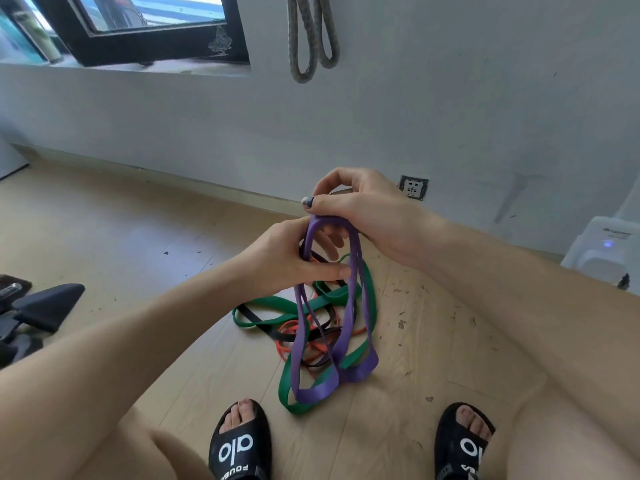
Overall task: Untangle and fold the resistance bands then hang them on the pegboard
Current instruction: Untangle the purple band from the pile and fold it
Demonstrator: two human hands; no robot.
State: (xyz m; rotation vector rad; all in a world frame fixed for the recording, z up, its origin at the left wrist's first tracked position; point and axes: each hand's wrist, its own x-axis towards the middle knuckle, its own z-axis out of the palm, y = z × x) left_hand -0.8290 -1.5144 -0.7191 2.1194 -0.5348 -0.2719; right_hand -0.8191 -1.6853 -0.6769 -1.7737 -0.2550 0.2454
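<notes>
A purple resistance band (332, 372) hangs in long loops from both my hands, above the floor. My right hand (360, 206) pinches its top fold between thumb and fingers. Just below, my left hand (287, 258) holds the strands, thumb pressed against one strand. Under the purple loops lies a tangle on the wooden floor: a green band (273, 301), a black band (256, 320) and an orange band (291, 348). A grey band (311, 36) hangs in two loops on the wall above. No pegboard is in view.
My two feet in black slides (239, 448) stand at the bottom of the frame. Black equipment (41, 310) sits at the left, a white device (606, 251) at the right. A wall socket (413, 187) sits behind my right hand, a window (138, 26) at top left.
</notes>
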